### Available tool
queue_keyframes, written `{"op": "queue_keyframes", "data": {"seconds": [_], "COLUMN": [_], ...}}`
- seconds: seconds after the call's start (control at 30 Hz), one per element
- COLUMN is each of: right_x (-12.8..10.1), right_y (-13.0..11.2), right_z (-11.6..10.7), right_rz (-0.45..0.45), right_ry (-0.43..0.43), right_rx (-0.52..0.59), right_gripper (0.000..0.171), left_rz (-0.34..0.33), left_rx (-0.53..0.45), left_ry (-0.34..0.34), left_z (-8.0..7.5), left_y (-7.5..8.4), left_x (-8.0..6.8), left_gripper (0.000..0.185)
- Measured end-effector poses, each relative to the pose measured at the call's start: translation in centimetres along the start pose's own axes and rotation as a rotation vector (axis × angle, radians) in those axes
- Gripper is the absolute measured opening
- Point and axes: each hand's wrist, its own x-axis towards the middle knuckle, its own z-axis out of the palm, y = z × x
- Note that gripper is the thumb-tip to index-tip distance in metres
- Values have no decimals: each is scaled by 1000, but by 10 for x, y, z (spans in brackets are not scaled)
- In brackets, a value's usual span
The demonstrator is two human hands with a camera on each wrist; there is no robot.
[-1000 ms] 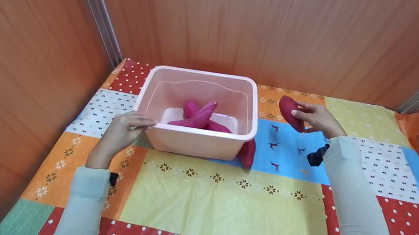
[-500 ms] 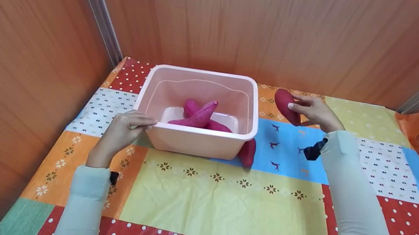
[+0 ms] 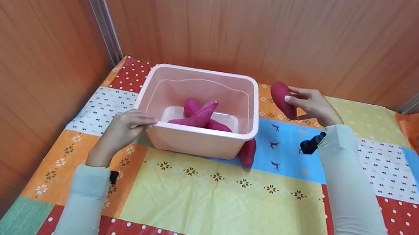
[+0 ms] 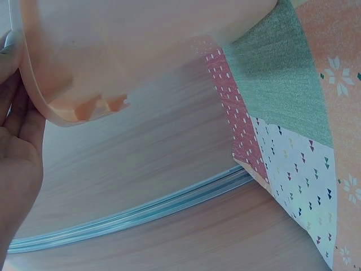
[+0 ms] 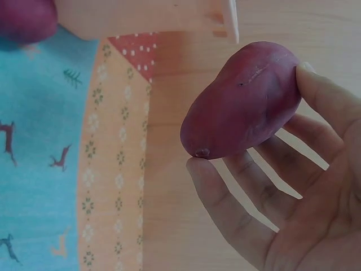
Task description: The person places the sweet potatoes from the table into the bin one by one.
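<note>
My right hand [image 3: 316, 106] holds a dark red sweet potato [image 3: 282, 99] between thumb and fingers, to the right of a pale pink plastic tub [image 3: 194, 141]. The right wrist view shows this sweet potato [image 5: 242, 101] raised, with fingertips at its ends and underside. My left hand [image 3: 122, 132] grips the tub's rim at its near left corner; its fingers [image 4: 28, 121] show against the rim in the left wrist view. Several magenta sweet potatoes [image 3: 199, 116] lie crossed inside the tub. Another sweet potato [image 3: 247, 153] rests on the cloth against the tub's right side, partly hidden by it.
A patchwork-print cloth [image 3: 222, 204] covers the table. Wood-grain panels stand behind [image 3: 246, 25] and at the left [image 3: 17, 68], with metal strips at the corners. An orange bit of cloth [image 3: 409, 127] is bunched at the far right edge.
My right hand has risen in view and moved a little left toward the tub, carrying the sweet potato. My left hand stays on the rim, and the tub has hardly moved.
</note>
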Motion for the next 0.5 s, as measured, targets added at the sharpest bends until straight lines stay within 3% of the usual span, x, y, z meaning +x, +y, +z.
{"op": "queue_keyframes", "data": {"seconds": [0.3, 0.5], "right_x": [0, 4], "right_y": [-14, -22], "right_z": [2, 6], "right_rz": [-37, -55], "right_ry": [-2, -10], "right_rx": [8, -6], "right_gripper": [67, 65], "left_rz": [-3, 39], "left_rx": [-10, 1], "left_ry": [6, 25], "left_z": [1, 1], "left_y": [-1, -1], "left_x": [0, 1], "left_gripper": [20, 21]}}
